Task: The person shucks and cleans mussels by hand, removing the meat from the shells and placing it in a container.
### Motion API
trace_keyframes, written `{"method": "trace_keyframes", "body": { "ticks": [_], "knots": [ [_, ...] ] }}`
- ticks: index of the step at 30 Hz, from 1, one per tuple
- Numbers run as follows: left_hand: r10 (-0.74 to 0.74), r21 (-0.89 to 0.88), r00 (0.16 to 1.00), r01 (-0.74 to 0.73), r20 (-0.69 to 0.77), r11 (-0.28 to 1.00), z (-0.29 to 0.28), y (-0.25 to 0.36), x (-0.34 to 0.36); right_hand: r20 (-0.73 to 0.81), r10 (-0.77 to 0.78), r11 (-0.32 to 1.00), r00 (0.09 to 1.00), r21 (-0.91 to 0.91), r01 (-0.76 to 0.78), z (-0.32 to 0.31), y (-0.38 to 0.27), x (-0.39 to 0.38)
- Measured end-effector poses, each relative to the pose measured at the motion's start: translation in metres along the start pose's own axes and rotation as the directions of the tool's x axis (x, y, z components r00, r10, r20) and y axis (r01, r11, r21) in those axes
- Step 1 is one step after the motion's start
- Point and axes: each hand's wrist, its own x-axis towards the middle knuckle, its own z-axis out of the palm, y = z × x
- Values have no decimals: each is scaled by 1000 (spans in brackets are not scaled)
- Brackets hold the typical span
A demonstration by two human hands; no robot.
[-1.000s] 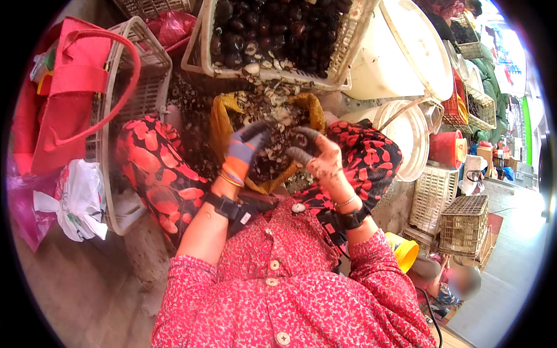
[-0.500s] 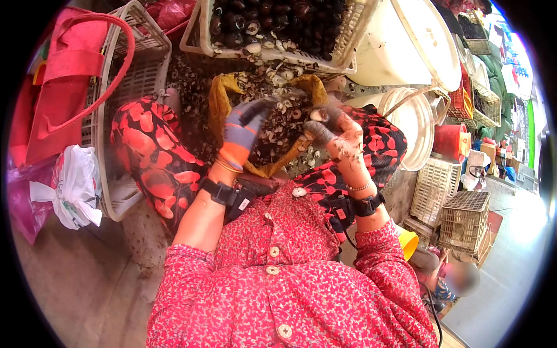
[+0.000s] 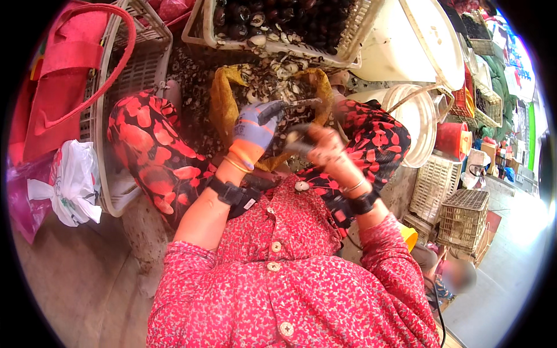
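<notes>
My left hand, in a grey-and-orange glove, is closed around a thin-bladed knife that points to the right. Just right of it and a little nearer is my right hand, with dark coverings on its fingers. Motion smears those fingers, so whether they grip anything is unclear. Both hands are over an open yellow sack between my knees. Pale and dark peelings lie in the sack and around it. Beyond it, a crate holds dark, glossy round things resembling water chestnuts, some showing pale patches.
A large cream tub and a white bucket stand to the right. On the left are a tall plastic crate, a red bag and a white plastic bag. Farther right, a person sits near stacked crates.
My right hand has swung left and closer to my body, blurring as it moves. The left hand has shifted slightly right and nearer, and the knife now shows more clearly.
</notes>
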Motion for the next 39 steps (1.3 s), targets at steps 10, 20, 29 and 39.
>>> {"method": "trace_keyframes", "body": {
  "ticks": [10, 20, 29, 39],
  "knots": [
    [29, -177, 996, -14, 84, 984, -14, -16, 15, -268, 83, 997, 960, 18, -81, -8, -30, 2],
    [457, 93, 878, -472, 141, 877, -16, 32, 7, -287, -29, 997, 958, 63, 49, -10, -19, 4],
    [81, -121, 996, -86, -45, 989, -19, 17, 12, -169, 118, 685, 978, 727, 43, -3, -6, 6],
    [294, 89, 956, -292, -6, 952, -13, 19, 7, -60, 114, 42, 992, 998, 56, 10, 26, 13]
  ]
}}
